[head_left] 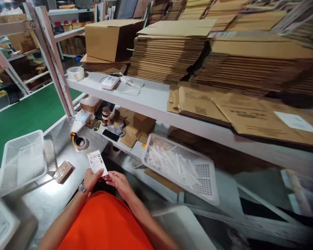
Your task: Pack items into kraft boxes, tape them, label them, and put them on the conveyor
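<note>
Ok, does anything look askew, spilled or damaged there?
Mildly: the front flattened cartons at the right of the upper shelf lie askew, overlapping unevenly near its front edge. The printed label in the left hand shows no visible damage. I see no spill, though the right side is blurred.

The shiny metal surface (48,199) carries a white perforated plastic basket (14,166), a brown rectangular box (64,172) and an orange-black tape dispenser (74,140).

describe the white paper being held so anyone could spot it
Find the orange shirt, then the left hand above it, past the wristwatch. It holds the paper, which, unlike the tape dispenser beyond, is flat and white, with black print and a yellow top-left mark.
</note>
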`<act>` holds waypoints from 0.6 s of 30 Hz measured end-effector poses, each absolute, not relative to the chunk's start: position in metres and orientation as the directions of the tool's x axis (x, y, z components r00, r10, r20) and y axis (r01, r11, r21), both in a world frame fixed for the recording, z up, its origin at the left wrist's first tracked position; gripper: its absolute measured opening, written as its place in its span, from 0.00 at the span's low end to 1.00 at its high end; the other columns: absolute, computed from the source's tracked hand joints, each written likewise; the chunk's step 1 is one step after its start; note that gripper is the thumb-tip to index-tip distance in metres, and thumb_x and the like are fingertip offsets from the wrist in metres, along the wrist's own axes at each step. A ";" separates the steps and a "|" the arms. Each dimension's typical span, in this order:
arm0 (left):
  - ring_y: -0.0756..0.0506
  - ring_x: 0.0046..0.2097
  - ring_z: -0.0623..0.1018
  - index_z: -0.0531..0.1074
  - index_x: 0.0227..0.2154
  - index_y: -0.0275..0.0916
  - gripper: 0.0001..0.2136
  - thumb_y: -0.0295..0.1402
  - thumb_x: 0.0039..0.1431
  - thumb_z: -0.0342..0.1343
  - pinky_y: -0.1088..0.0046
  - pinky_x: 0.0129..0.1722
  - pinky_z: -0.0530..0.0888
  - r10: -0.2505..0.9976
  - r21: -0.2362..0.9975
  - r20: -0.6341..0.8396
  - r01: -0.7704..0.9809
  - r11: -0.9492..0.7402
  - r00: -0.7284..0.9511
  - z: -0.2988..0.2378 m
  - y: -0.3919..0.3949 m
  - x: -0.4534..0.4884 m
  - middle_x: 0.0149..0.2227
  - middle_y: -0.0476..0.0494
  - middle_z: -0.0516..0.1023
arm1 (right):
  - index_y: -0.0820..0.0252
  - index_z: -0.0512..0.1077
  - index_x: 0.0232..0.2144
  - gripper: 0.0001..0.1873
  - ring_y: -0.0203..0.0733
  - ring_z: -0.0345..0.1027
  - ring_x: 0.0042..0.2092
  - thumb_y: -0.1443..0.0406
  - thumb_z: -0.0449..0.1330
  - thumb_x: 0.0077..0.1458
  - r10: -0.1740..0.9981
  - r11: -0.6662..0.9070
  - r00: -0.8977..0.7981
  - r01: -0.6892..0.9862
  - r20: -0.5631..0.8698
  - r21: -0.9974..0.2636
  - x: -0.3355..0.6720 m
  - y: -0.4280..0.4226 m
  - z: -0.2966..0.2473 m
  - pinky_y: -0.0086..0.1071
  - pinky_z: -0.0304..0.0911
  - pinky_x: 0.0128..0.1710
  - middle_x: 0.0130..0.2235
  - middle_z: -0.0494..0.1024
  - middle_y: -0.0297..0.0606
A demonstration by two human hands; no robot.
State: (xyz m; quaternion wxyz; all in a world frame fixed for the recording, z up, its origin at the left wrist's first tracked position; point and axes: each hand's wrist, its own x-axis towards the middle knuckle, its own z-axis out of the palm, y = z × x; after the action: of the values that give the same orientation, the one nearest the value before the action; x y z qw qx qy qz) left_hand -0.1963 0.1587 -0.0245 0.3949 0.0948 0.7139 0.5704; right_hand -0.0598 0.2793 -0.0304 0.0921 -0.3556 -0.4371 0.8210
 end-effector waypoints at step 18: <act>0.40 0.35 0.84 0.84 0.38 0.31 0.28 0.55 0.51 0.75 0.66 0.33 0.80 0.486 0.813 -0.577 -0.404 0.420 -0.656 -0.036 0.253 -0.087 0.36 0.33 0.88 | 0.60 0.86 0.30 0.33 0.44 0.80 0.37 0.39 0.83 0.35 0.348 -0.581 -0.781 0.253 -0.518 -0.773 0.032 0.393 -0.055 0.36 0.74 0.38 0.34 0.88 0.43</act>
State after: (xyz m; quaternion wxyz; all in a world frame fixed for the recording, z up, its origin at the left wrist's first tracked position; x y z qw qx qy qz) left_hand -0.0868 0.2528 -0.0362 0.4136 0.0279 0.7340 0.5379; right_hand 0.0322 0.3931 -0.0548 0.0288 -0.3294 -0.4567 0.8259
